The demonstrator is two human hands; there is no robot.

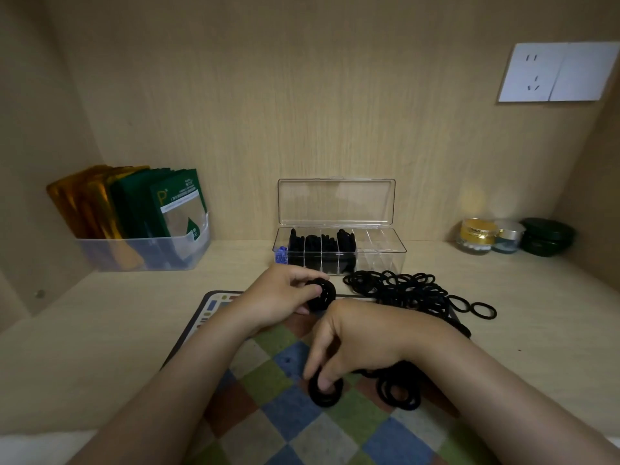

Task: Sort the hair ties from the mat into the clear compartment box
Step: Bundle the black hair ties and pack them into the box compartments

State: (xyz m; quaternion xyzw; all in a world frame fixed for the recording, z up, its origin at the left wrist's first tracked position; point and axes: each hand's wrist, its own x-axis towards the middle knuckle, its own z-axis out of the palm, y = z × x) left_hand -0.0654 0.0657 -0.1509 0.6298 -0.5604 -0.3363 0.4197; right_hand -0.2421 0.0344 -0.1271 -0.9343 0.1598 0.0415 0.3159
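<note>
A checkered mat (285, 427) lies on the shelf in front of me. My left hand (281, 297) grips a small stack of black hair ties (322, 294) above the mat's far edge. My right hand (352, 340) pinches black hair ties (324, 392) that rest on the mat. A heap of loose black hair ties (402, 292) spreads over the mat's far right corner, and a smaller cluster (399, 387) lies under my right wrist. The clear compartment box (379, 253) stands behind with its lid up; its left compartments hold black ties, and the leftmost holds something blue.
A clear bin of green and gold sachets (134, 229) stands at the back left. Three cosmetic jars (513, 236) sit at the back right. A white wall socket (557, 72) is on the back panel. Wooden walls close in both sides.
</note>
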